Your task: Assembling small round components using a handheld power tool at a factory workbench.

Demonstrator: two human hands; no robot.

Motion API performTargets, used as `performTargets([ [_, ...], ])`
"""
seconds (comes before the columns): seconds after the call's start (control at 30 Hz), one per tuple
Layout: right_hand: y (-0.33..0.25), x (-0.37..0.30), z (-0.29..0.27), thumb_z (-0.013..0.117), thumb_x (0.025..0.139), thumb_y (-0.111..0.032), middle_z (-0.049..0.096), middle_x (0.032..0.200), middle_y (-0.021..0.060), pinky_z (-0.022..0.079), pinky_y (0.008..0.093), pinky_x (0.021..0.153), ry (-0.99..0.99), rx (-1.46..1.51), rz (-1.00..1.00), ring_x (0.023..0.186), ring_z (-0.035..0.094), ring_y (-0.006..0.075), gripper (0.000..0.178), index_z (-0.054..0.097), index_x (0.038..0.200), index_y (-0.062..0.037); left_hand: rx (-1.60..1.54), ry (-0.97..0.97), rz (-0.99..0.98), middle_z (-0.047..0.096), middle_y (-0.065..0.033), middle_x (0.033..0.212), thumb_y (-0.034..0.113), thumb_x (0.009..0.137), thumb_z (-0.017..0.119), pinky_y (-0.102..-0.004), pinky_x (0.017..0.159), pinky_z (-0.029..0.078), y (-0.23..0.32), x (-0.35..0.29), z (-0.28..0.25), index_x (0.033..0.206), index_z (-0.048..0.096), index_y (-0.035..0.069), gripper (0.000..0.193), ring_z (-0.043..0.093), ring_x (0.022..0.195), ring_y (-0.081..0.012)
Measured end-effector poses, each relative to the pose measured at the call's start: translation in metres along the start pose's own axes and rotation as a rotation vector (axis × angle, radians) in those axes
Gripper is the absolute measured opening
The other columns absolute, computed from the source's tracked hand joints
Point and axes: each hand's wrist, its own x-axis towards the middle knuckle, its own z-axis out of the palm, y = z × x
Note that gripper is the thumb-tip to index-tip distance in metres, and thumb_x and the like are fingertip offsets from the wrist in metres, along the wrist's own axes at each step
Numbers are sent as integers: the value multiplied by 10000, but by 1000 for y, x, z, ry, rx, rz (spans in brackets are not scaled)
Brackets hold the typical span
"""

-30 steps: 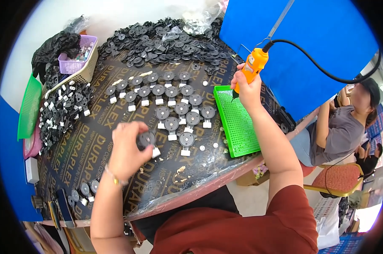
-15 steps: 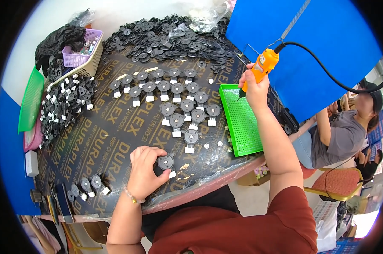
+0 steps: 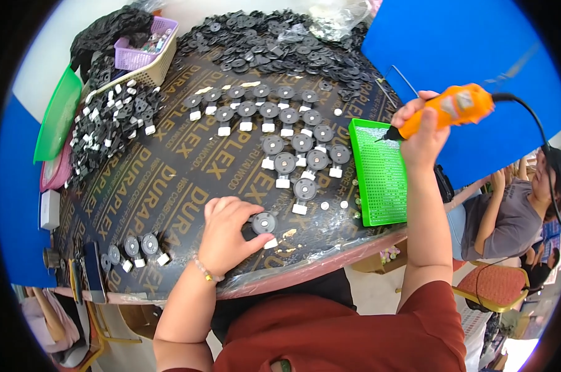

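My left hand (image 3: 231, 234) is closed around the edge of a black round plastic part (image 3: 264, 224) with a white block at its lower end; the part rests on the table near the front edge. My right hand (image 3: 424, 133) grips an orange electric screwdriver (image 3: 448, 111), its cord running off to the right. The tool lies nearly level, its dark tip pointing left above the shallow green tray (image 3: 382, 214). Small shiny pieces, too small to make out, lie at the tray's far end. Several similar round parts (image 3: 284, 163) with white blocks stand in rows beyond my left hand.
A heap of black discs (image 3: 274, 43) covers the far side. Black-and-white pieces (image 3: 116, 124) pile up at left beside a basket (image 3: 159, 71). More round parts (image 3: 131, 247) and a phone-like slab (image 3: 94, 273) lie front left. A blue panel (image 3: 466, 49) and a seated person (image 3: 503, 217) are at right.
The screwdriver has swung from a steep tilt to nearly level, its tip still over the tray. My left hand keeps the round part. The whole view has shifted slightly.
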Motion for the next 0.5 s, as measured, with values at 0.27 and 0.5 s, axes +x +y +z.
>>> performTargets([
  [0.27, -31, -84, 120, 706, 846, -405, 565, 744, 92, 483, 304, 531, -353, 423, 349, 576, 561, 170, 551, 438, 1165, -44, -30, 37, 14, 638, -44, 938, 298, 650, 816, -412, 936, 329, -2, -2, 10, 993, 674, 86, 428, 542, 986, -246],
  [0.5, -16, -105, 146, 732, 832, -399, 560, 748, 88, 493, 314, 575, -440, 406, 447, 606, 569, 178, 570, 441, 1159, -33, -50, 11, -24, 636, -48, 931, 282, 632, 820, -409, 923, 333, 2, -3, 6, 991, 680, 85, 433, 542, 994, -242],
])
